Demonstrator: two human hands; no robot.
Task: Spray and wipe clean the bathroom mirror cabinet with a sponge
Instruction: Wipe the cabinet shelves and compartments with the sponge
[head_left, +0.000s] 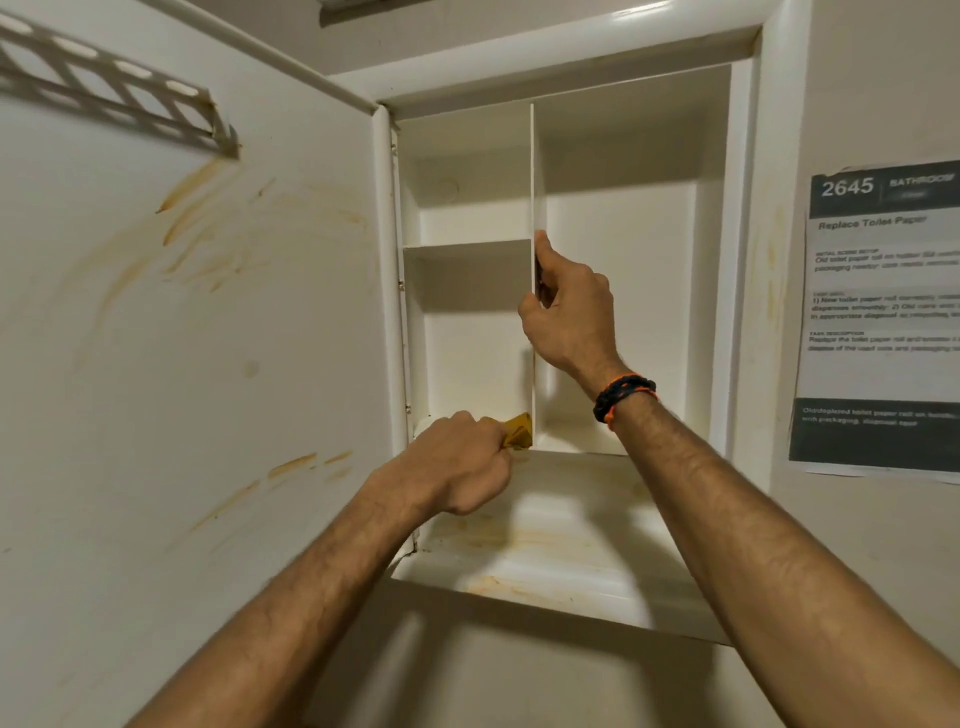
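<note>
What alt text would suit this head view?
The left hand grips a yellow sponge at the bottom of the open cabinet's left compartment, while the right hand pinches the vertical divider. Brown streaks mark the open door.

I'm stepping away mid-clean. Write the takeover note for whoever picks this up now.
Left hand: grips the yellow sponge at the bottom of the cabinet's left compartment.
Right hand: grip pinches the thin white vertical divider panel, steadying it.
White open cabinet door: inner face carries orange-brown streaks.
White bottom ledge: stained too.
Spray bottle: not in view.
Done: cannot tell.
Left: wipe door, ledge and compartments.
</note>
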